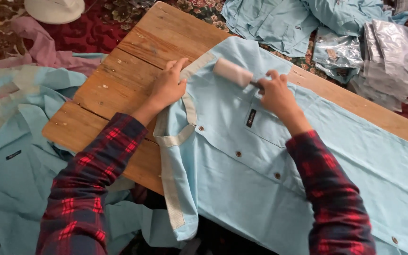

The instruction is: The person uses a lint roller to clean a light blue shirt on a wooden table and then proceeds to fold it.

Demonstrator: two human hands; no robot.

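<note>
A bare wooden table [133, 61] of rough planks stands over a patterned red carpet [86, 28]. To the left of the table a heap of light blue shirts [10, 189] covers the floor, with a pink garment [43, 47] lying beyond it near a white hat [55, 9] at the top edge. Past the table's far edge more folded light blue shirts [279, 23] are piled, and just beside them on the right lies a stack of clear plastic bags [393, 61], some crumpled and shiny.
</note>
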